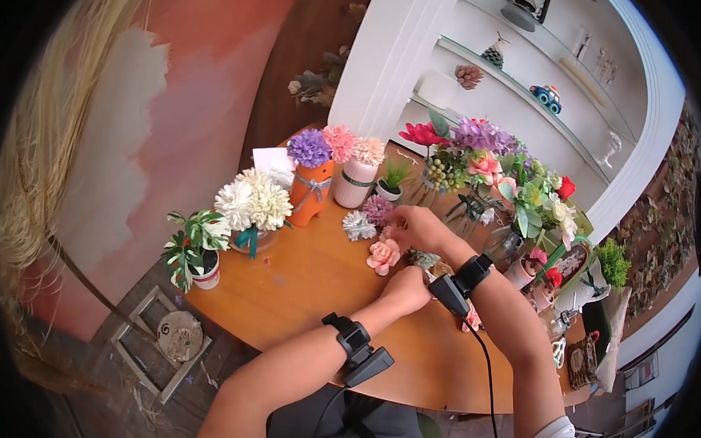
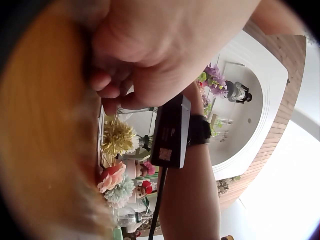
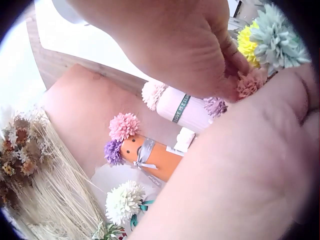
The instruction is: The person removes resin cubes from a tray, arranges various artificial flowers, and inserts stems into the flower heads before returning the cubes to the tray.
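Observation:
Both hands meet over the wooden table (image 1: 306, 271), among loose artificial flowers. The right hand (image 1: 420, 230) reaches in from the right, its fingertips pinching a dusty-pink flower (image 3: 251, 84). Just below it, the left hand (image 1: 407, 290) has its fingers curled inward, and whatever lies inside them is hidden; I cannot tell if it grips a stem. Beside the hands lie a peach rose (image 1: 383, 256), a white-blue pompom flower (image 1: 358, 226) and a mauve one (image 1: 378, 209). A grey-green flower (image 1: 424, 259) shows between the wrists. In the left wrist view, a yellow flower (image 2: 117, 136) sits beyond the fingertips.
An orange vase (image 1: 312, 193), a pink ribbed vase (image 1: 355, 184) and a glass of white flowers (image 1: 253, 203) stand at the back. A variegated potted plant (image 1: 201, 251) is at the left edge. Large bouquets (image 1: 487, 160) crowd the right. Cables trail from the wrist cameras.

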### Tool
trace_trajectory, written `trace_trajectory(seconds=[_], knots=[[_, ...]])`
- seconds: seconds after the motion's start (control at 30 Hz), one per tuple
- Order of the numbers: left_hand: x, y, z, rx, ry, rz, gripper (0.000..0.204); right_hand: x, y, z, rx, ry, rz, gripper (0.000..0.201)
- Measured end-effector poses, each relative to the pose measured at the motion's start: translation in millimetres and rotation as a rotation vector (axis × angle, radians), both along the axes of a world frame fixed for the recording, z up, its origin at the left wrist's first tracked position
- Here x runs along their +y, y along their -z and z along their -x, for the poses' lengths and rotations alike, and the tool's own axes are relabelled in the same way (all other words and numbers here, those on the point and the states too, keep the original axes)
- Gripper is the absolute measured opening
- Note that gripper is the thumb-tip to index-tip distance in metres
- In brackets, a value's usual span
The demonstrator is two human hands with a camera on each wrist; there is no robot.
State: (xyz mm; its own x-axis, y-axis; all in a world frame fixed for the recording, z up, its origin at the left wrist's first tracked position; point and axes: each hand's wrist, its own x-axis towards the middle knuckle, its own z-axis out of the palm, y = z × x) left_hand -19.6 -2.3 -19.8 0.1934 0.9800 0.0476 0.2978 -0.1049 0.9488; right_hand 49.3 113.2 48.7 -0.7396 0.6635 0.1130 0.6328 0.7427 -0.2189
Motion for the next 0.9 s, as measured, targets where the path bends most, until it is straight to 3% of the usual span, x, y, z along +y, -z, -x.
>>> trace_trajectory(seconds=[0.13, 0.2, 0.27, 0.33, 0.4, 0.5, 0.53, 0.6, 0.67, 0.73, 0.77, 0.8, 0.87, 0.9], knots=[[5, 4, -2, -0.087, -0.035, 0.039, 0.019, -5, -18, -24, 0.228, 0.091, -0.009, 0.024], [2, 1, 0, -0.126, 0.0, 0.157, 0.018, -9, -21, -42, 0.538, 0.166, 0.133, 0.017], [3, 9, -5, -0.296, -0.183, 0.13, 0.017, -33, -27, -59, 0.663, 0.195, 0.217, 0.012], [9, 12, -8, -0.339, -0.354, 0.0, 0.008, -54, -23, -81, 0.903, 0.304, 0.514, 0.012], [7, 7, -4, -0.131, -0.636, -0.541, 0.009, -72, -11, -104, 1.077, 0.311, 0.806, 0.016], [-7, -25, 5, -0.361, -0.379, -0.616, 0.01, -97, 7, -131, 1.216, 0.318, 1.06, 0.02], [-11, -27, 3, -0.358, -0.366, -0.615, 0.01, -104, 12, -138, 1.229, 0.324, 1.054, 0.02], [-18, -29, -2, -0.286, -0.067, -0.722, 0.011, -117, 17, -149, 1.286, 0.286, 1.23, 0.023], [-20, -19, -10, -0.246, 0.027, -0.703, 0.014, -132, 19, -137, 1.359, 0.299, 1.197, 0.025], [-23, -17, -18, -0.371, 0.097, -0.562, 0.02, -140, 29, -135, 1.419, 0.306, 1.229, 0.025], [-27, -22, -13, -0.349, 0.185, -0.35, 0.03, -144, 34, -133, 1.414, 0.323, 1.285, 0.024], [-25, -21, -9, -0.334, 0.198, -0.347, 0.03, -145, 38, -132, 1.435, 0.319, 1.284, 0.024], [-22, -19, -4, -0.252, 0.175, -0.349, 0.03, -147, 41, -130, 1.052, 0.274, 1.082, 0.021], [-20, -21, -1, -0.264, 0.125, -0.394, 0.031, -149, 35, -131, 0.862, 0.357, 0.956, 0.017]])
